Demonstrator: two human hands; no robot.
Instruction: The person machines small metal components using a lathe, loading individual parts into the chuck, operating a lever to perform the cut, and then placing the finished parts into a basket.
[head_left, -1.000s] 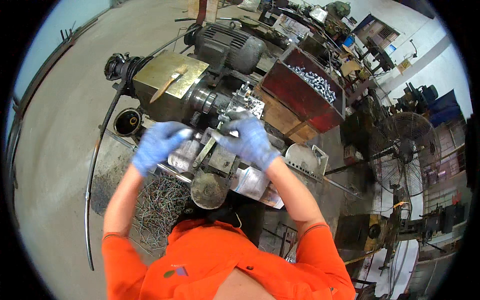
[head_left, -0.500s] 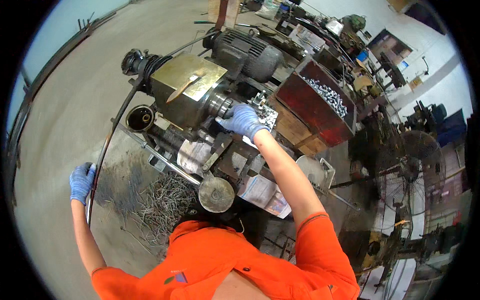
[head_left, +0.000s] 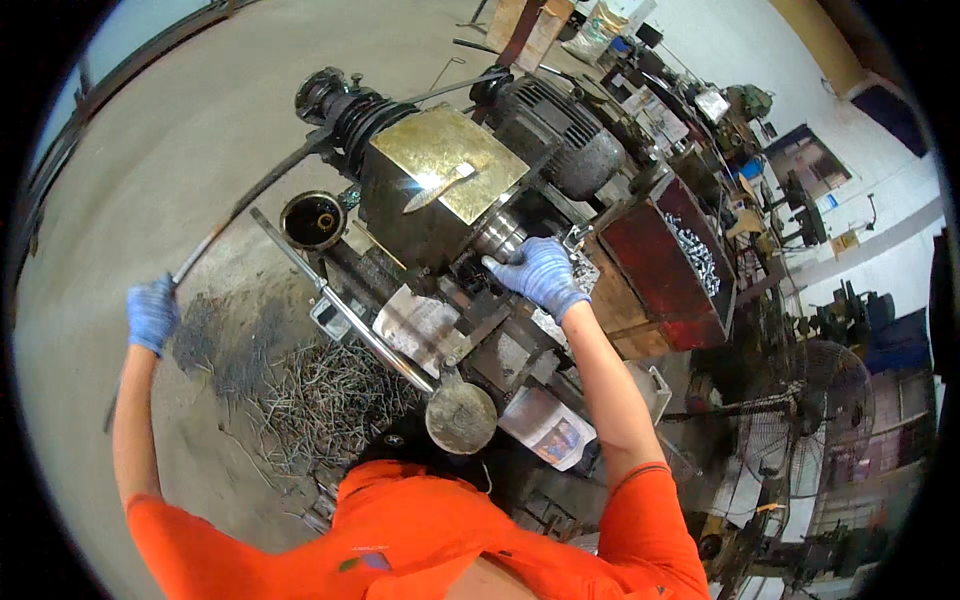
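My left hand (head_left: 152,315), in a blue knit glove, is closed round a long dark rod lever (head_left: 232,215) that slants down and left from the machine's rear. My right hand (head_left: 545,277), gloved alike, is at the front of the bright metal spindle nose (head_left: 498,235), thumb toward it and fingers bent. Whatever lies under those fingers is hidden. Beside the spindle stands the machine housing (head_left: 405,225) with a brass-coloured cover plate (head_left: 480,140); a wooden-handled brush (head_left: 438,188) lies on it.
A dark red bin (head_left: 650,270) of small metal parts (head_left: 692,255) stands right of the spindle. Near my body are a bright bar handle (head_left: 350,318) and a round pad (head_left: 461,415). Metal scrap (head_left: 320,405) covers the floor at left. A fan (head_left: 800,400) stands at right.
The lever has swung outward to the left, my left hand moving with it. My right hand stays at the spindle. The whole view has shifted, so the machine appears farther right and lower.
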